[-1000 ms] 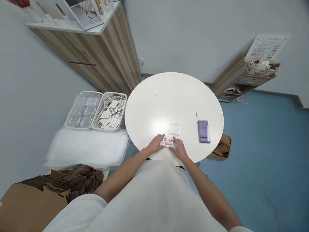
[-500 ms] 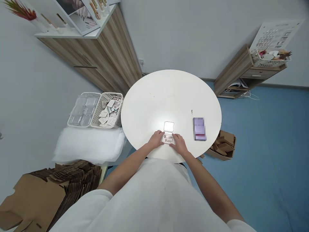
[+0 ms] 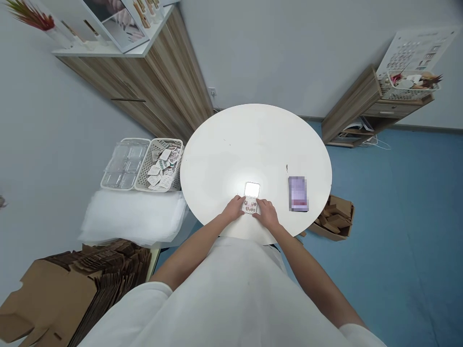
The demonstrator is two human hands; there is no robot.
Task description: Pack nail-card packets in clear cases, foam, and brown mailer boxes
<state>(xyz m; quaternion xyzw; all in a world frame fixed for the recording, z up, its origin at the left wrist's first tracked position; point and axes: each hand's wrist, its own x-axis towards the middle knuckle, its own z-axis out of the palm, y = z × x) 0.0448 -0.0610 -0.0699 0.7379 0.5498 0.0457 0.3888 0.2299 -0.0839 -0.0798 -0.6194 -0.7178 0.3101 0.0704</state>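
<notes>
A small clear case (image 3: 250,198) is held open over the near part of the white table (image 3: 253,140), close to its edge. Its left side is gripped by the left hand (image 3: 233,208) and its right side by the right hand (image 3: 266,213); on both sides the fingers are clamped on the case, with the thumbs placed toward the near corners. Whether the case is rested on the surface or slightly lifted cannot be told. The lid (image 3: 252,190) is folded back on the far side and is whitened by glare. Inside, small nail-like pieces (image 3: 250,209) are set out in two rows, their details too small to be read.

To the right, a purple item (image 3: 298,193), blurred by large pixels, is laid flat on the table, well apart from the hands. Beyond the table's left edge, a white basket (image 3: 177,183) is filled with small cards (image 3: 164,166), and clear cases (image 3: 126,164) are stacked just beside it. Nearer, translucent sheets (image 3: 132,217) are piled, and folded brown cardboard (image 3: 119,274) is packed below them
</notes>
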